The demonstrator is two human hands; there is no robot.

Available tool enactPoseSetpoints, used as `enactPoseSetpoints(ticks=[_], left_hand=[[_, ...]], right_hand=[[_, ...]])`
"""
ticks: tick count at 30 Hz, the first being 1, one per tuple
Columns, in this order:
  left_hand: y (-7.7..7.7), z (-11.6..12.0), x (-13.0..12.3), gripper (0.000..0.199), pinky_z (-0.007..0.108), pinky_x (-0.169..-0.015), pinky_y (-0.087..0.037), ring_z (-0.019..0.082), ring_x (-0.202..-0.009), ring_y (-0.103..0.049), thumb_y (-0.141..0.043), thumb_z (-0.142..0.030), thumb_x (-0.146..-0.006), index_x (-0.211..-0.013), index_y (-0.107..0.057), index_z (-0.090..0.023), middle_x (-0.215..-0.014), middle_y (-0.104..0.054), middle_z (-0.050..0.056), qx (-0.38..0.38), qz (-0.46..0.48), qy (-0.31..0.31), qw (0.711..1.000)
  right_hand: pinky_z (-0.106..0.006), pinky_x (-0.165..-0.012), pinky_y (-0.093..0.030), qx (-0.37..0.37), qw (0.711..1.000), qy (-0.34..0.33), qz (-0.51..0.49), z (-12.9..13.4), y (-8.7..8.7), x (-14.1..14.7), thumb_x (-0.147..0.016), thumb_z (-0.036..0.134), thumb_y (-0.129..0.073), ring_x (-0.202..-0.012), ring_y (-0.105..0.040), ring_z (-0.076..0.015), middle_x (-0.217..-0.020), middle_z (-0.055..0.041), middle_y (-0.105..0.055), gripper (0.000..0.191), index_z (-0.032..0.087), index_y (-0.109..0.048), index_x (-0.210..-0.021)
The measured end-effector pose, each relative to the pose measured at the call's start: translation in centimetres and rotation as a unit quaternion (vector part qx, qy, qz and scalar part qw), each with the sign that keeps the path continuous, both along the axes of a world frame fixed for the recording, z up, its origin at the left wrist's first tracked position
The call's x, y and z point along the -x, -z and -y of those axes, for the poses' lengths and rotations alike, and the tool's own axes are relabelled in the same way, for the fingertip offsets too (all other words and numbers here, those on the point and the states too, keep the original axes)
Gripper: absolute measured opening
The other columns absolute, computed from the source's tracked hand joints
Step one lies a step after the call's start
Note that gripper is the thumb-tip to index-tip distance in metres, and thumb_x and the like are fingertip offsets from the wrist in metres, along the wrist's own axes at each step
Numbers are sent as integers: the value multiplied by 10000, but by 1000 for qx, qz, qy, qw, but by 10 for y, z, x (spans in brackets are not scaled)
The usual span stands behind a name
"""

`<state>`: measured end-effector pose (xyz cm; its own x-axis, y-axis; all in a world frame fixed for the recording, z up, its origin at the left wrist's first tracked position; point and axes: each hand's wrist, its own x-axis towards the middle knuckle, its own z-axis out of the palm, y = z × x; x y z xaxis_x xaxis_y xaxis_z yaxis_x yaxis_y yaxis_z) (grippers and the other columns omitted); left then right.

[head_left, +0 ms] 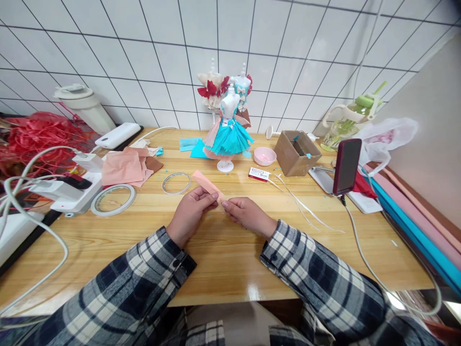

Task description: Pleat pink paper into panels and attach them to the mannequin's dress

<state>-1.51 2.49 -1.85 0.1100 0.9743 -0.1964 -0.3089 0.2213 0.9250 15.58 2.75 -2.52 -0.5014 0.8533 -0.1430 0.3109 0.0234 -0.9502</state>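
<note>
My left hand (196, 206) and right hand (245, 211) pinched thin peach paper strip (206, 183) above wooden worktop (230, 269).

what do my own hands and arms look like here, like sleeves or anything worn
Both arms wear long sleeves in a plaid of dark navy or black, grey and off-white, with a dark button showing near each cuff. The cuffs end around the wrists. The left hand and right hand are bare, with no gloves and no rings that show.
</note>
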Motion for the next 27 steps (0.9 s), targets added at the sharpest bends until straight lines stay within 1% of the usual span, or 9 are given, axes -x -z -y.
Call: enactPoseSetpoints(ticks=[4, 7, 11, 14, 19, 27], left_hand=[[-1, -1, 0, 212, 230, -705, -478, 99, -675, -591, -783, -252, -649, -791, -663, -150, -742, -659, -4, 11, 22, -20, 999], [-2, 0, 1, 211, 229, -725, -496, 96, -687, -608, -788, -244, -650, -795, -681, -135, -771, -683, 15, 36, 45, -30, 998], [-2, 0, 2, 203, 233, -750, -512, 104, -719, -632, -786, -241, -663, -804, -692, -129, -781, -699, 28, 47, 57, -24, 997], [-2, 0, 1, 204, 222, -732, -513, 106, -723, -638, -794, -228, -653, -801, -692, -133, -800, -708, 32, 44, 50, -15, 998], [-1, 0, -1, 198, 205, -711, -512, 102, -711, -641, -802, -219, -642, -788, -702, -128, -800, -718, 36, 38, 46, 0, 998], [5, 1, 0, 190, 199, -729, -518, 101, -729, -651, -788, -234, -673, -805, -705, -126, -814, -730, 36, 36, 44, 19, 998]], right_hand=[[-205, -468, -278, -1, 1000, 6, 5, 0, 1, 1, -908, 545, -390, -465, -335, -75, -507, 64, -366, 448, 194, -418, -632], [-205, -470, -308, 0, 1000, 24, 3, 0, 4, 2, -924, 531, -376, -450, -371, -79, -498, 64, -408, 431, 193, -454, -668], [-205, -467, -338, 0, 999, 43, -11, 1, 9, 3, -946, 527, -328, -443, -420, -86, -513, 57, -479, 417, 198, -481, -742], [-201, -482, -351, -10, 998, 49, -27, 2, 11, 3, -953, 540, -301, -470, -454, -89, -527, 53, -502, 429, 200, -485, -766], [-201, -509, -359, -18, 999, 43, -27, 2, 11, 4, -961, 526, -299, -475, -448, -83, -524, 55, -499, 431, 197, -480, -749], [-206, -514, -360, -16, 998, 50, -34, 3, 8, 4, -963, 492, -320, -467, -436, -84, -506, 62, -480, 403, 198, -463, -727]])
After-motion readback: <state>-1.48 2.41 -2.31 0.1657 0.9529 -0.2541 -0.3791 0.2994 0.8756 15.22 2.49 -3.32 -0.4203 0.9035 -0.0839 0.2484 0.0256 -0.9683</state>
